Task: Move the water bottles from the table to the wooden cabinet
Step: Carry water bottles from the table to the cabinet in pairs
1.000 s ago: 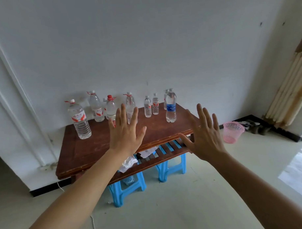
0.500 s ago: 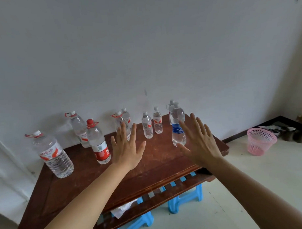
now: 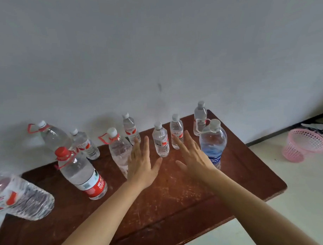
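Both hands, left (image 3: 140, 164) and right (image 3: 194, 158), hover flat-fingered, grasping nothing, mid-frame. Clear ribbed plastic bottles (image 3: 160, 140) stand on the scuffed wooden table (image 3: 178, 195).

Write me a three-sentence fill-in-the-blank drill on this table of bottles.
1. The floor basket is coloured ____.
2. The red-banded bottle wears a ____ cap.
3. The left hand and right hand are both ____, not shut.
Missing: pink, red, open.
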{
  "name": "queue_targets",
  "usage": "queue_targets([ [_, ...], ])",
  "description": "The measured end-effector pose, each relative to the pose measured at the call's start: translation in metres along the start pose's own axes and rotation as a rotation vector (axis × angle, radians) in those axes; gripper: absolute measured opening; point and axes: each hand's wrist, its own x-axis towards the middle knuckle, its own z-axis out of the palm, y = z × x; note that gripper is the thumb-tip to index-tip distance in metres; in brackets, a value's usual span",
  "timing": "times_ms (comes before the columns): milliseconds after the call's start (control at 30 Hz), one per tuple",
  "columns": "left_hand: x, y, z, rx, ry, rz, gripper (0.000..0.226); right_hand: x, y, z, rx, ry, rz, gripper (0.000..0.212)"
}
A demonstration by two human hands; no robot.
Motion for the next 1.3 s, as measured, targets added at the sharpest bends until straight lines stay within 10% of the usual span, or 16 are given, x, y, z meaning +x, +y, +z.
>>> queue_targets([
  [400, 0.134, -0.030, 0.127, -0.537, 0.021, -0.070, 0.108, 0.131, 0.080, 0.117, 0.554, 0.171, 0.462, 0.115],
  [767, 0.139, -0.039, 0.151, -0.644, 0.069, -0.004, 0.086, 0.148, 0.102, 0.139, 0.597, 0.233, 0.452, 0.093],
  [1300, -0.060, -0.025, 0.111, -0.594, 0.170, -0.310, 0.084, 0.007, 0.043, 0.121, 0.533, -0.047, 0.505, 0.086],
])
